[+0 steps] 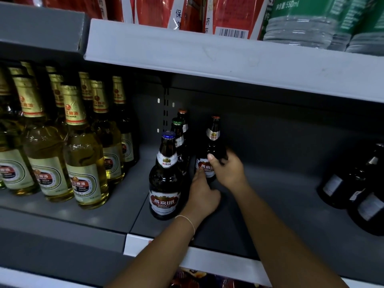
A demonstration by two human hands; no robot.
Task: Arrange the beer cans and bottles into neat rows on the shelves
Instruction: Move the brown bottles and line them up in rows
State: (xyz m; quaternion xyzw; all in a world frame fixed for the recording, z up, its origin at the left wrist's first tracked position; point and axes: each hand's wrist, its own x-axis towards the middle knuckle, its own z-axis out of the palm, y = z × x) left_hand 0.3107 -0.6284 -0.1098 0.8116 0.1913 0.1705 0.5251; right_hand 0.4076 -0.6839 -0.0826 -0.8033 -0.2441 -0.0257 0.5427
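Head view: right hand (227, 169) and left hand (202, 196) both gripping 燕京U8 bottle (211, 150).

Dim overall; light comes from above/front. Deep shadow is cast by the upper shelf edge (228, 57) over the back panel (280, 125), so detail there is lost. The gold-label bottles (83, 163) at left are lit brightest, w/ small specular glints seen on the glass. The dark bottles at right (357, 190) are nearly swallowed by shadow and look soft. Wide-angle distortion is evident: shelf lines bow and tilt toward the edges. Slight blur is noted on the right hand (228, 169). Center label text stays legible.
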